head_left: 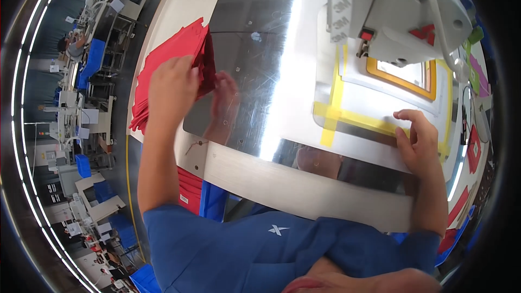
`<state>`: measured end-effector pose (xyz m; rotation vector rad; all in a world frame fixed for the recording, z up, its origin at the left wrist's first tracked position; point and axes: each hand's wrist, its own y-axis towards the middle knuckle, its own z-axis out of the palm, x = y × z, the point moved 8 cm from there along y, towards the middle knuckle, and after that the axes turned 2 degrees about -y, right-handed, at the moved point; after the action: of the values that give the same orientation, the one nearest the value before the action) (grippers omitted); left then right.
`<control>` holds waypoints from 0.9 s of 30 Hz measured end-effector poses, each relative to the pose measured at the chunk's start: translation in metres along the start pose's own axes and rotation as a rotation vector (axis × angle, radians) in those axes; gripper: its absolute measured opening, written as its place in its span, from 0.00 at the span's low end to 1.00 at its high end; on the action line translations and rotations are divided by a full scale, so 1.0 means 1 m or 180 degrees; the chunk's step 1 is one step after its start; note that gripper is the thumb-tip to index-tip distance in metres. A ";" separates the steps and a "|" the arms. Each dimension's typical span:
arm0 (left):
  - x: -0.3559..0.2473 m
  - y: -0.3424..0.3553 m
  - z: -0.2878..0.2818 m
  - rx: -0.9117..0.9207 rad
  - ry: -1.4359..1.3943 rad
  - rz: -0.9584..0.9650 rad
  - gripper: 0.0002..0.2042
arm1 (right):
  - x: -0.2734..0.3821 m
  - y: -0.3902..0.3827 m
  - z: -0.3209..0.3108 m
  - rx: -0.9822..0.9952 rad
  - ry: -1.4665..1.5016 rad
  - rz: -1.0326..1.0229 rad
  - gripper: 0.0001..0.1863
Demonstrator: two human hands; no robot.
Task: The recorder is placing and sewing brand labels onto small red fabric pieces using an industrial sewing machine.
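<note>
Much bare plate [255,59] between left hand [175,84] at red pile [176,43] edge (grip unclear) and unclasped right hand [419,140]

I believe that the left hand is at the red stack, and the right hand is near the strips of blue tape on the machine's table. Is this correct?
Not quite: the tape is yellow, not blue, as the head view shows. The left hand is at the red stack, and the right hand is near the tape.

1. Scene brightly lit; strip lights [23,89] bent along left rim.
2. Steel plate [260,65] streaked with white glare, upper centre.
3. Corners blacked out; straight edges curved by fisheye.
</note>
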<state>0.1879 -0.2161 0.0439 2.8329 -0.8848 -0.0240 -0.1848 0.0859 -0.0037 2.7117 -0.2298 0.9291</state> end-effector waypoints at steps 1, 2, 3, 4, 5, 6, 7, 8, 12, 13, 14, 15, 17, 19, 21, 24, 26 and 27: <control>0.027 -0.009 -0.005 -0.0259 0.0224 0.0087 0.15 | 0.002 0.001 0.001 0.0007 0.0026 -0.0010 0.13; 0.054 -0.018 -0.004 -0.0073 0.0120 -0.0250 0.16 | 0.003 0.002 0.002 -0.0007 0.0046 0.0012 0.13; 0.073 -0.025 -0.003 -0.0010 0.0067 -0.0259 0.17 | 0.004 0.004 0.005 0.0183 0.0084 0.0073 0.13; 0.087 -0.031 0.001 0.0057 0.0015 -0.0281 0.17 | 0.004 0.005 0.009 0.0385 0.0125 0.0124 0.12; 0.093 -0.032 0.005 0.0055 0.0008 -0.0270 0.17 | 0.008 0.005 0.010 0.0467 0.0080 0.0132 0.12; 0.098 -0.033 0.008 0.0039 -0.0229 -0.0310 0.16 | 0.008 0.005 0.011 0.0460 0.0070 0.0139 0.12; 0.102 -0.033 0.012 0.0028 -0.0470 -0.0343 0.16 | 0.011 0.004 0.011 0.0407 0.0068 0.0045 0.12; 0.108 -0.034 0.017 0.0028 -0.0482 -0.0330 0.16 | 0.014 0.003 0.010 0.0356 0.0065 -0.0052 0.12; 0.127 -0.035 0.021 -0.0246 -0.0382 -0.0286 0.13 | 0.016 0.002 0.007 0.0389 0.0113 -0.0046 0.13; 0.131 -0.035 0.022 -0.0288 -0.0340 -0.0374 0.12 | 0.016 0.002 0.007 0.0378 0.0107 -0.0067 0.13; 0.132 -0.034 0.022 -0.0286 -0.0347 -0.0358 0.12 | 0.017 0.002 0.007 0.0367 0.0103 -0.0091 0.14; 0.136 -0.034 0.017 -0.0477 -0.0436 -0.0460 0.13 | 0.017 0.002 0.006 0.0359 0.0100 -0.0079 0.14; 0.133 -0.032 0.011 -0.0665 -0.0534 -0.0549 0.13 | 0.016 0.002 0.009 0.0404 0.0117 -0.0051 0.15; 0.129 -0.031 -0.007 -0.1140 -0.1071 -0.0849 0.12 | 0.015 0.003 0.010 0.0435 0.0133 0.0003 0.16; 0.109 -0.024 -0.015 -0.1382 -0.1167 -0.0746 0.10 | 0.014 0.004 0.012 0.0462 0.0109 0.0087 0.16; 0.060 -0.013 -0.031 -0.1618 -0.0927 -0.0419 0.06 | 0.007 0.003 0.016 0.0528 0.0082 0.0194 0.16; -0.018 -0.006 -0.028 -0.1675 -0.0182 0.0970 0.11 | 0.014 -0.001 0.016 0.0365 -0.0084 -0.0281 0.16; -0.050 -0.007 -0.023 -0.1630 -0.0180 0.1216 0.13 | 0.011 0.001 0.015 0.0343 -0.0137 -0.0227 0.16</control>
<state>0.1526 -0.1787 0.0633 2.1728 -1.2142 -0.2439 -0.1675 0.0798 -0.0077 2.8201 -0.0933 0.8878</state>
